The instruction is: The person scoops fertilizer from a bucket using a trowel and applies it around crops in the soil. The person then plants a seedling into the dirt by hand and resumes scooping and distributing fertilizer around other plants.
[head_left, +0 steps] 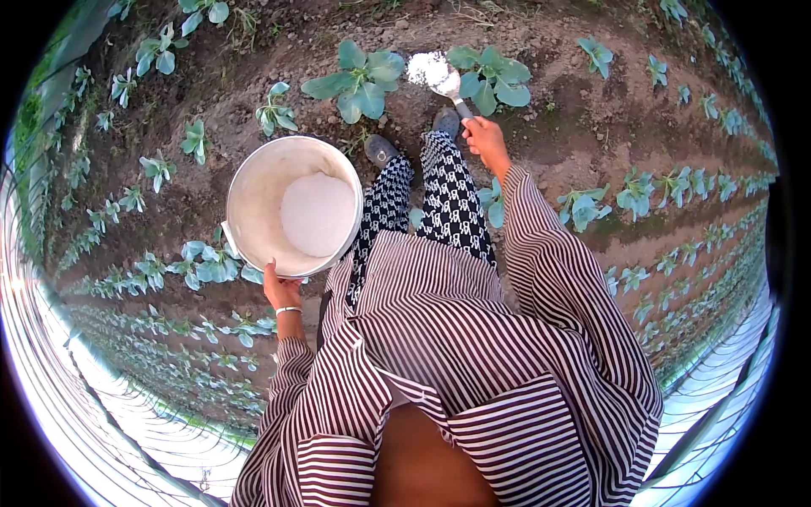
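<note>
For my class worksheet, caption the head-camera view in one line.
Among leafy plants, the right hand holds a scoop heaped with white material while the left hand holds a bucket.

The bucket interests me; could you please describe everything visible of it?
The bucket is round, off-white and plastic-looking, with faint smudges inside and a small lug at the left, near its rim. Its open mouth faces up toward the camera; a flat white layer, perhaps powder, shows at the bottom. The left hand grips the near rim, beside the left leg.

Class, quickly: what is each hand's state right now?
Left hand: closed, holding the white bucket.
Right hand: closed, holding a scoop by its grey handle.
</note>
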`<state>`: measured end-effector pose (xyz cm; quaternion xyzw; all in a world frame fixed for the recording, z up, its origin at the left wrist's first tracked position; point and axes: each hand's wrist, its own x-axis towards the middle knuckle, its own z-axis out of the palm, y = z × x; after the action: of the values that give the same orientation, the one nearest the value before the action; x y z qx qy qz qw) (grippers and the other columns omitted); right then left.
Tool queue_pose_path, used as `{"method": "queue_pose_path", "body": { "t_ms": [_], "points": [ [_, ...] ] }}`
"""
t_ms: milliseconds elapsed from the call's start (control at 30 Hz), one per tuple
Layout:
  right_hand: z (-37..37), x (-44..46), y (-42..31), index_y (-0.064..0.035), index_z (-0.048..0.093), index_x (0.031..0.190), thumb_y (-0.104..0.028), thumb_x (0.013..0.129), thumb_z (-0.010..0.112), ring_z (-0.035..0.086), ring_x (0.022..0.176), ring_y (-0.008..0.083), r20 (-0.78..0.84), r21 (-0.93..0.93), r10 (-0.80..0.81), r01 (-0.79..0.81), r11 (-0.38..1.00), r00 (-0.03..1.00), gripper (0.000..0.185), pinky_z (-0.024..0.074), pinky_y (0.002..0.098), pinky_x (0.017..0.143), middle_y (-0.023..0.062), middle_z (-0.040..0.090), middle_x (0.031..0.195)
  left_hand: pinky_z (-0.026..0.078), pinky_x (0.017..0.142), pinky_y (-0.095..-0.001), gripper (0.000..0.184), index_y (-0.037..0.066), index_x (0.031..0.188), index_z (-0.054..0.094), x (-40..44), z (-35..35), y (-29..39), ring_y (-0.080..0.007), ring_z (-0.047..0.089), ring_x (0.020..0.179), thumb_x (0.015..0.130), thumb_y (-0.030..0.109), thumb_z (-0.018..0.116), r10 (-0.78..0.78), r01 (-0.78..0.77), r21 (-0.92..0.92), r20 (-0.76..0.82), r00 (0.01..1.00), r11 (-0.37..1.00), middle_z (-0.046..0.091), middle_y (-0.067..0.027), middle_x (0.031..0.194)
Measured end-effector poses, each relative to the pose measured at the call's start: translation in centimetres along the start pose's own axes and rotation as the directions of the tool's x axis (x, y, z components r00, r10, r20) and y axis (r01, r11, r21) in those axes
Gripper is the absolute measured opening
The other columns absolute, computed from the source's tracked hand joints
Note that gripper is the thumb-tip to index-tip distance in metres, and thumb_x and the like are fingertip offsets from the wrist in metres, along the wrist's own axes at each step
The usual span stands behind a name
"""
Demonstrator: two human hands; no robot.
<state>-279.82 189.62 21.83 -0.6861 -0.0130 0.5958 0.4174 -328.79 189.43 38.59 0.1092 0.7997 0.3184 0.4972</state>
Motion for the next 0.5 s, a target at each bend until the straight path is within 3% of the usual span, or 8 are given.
{"method": "queue_pose_path", "body": {
  "t_ms": [267, 500],
  "points": [
    [-1.2, -2.9, -1.3, -0.0012, 0.055, 0.09, -0.018, 0.09, 0.055, 0.038, 0.046, 0.0034, 0.004, 0.114, -0.016, 0.016, 0.993, 1.0, 0.017, 0.0276, 0.0204, 0.036, 0.0012, 0.051, 0.068, 0.052, 0.067, -0.0385, 0.06, -0.002, 0.114, 0.051, 1.1, -0.6, -1.0, -0.0268, 0.061, 0.081, 0.077, 0.043, 0.065, -0.042, 0.047, -0.071, 0.066, 0.997, 0.996, 0.06, -0.0187, 0.101],
    [-1.7, -5.7, -2.8, 0.0011, 0.057, 0.103, -0.017, 0.091, 0.055, 0.037, 0.046, 0.0028, 0.012, 0.175, -0.082, 0.079, 0.981, 0.997, 0.022, 0.027, 0.0182, 0.037, 0.0009, 0.05, 0.07, 0.052, 0.068, -0.0388, 0.057, -0.001, 0.112, 0.052, 2.4, 0.0, -0.7, -0.0268, 0.062, 0.082, 0.078, 0.042, 0.064, -0.036, 0.037, -0.018, 0.062, 0.997, 0.999, 0.061, -0.0171, 0.098]
  ]
}}
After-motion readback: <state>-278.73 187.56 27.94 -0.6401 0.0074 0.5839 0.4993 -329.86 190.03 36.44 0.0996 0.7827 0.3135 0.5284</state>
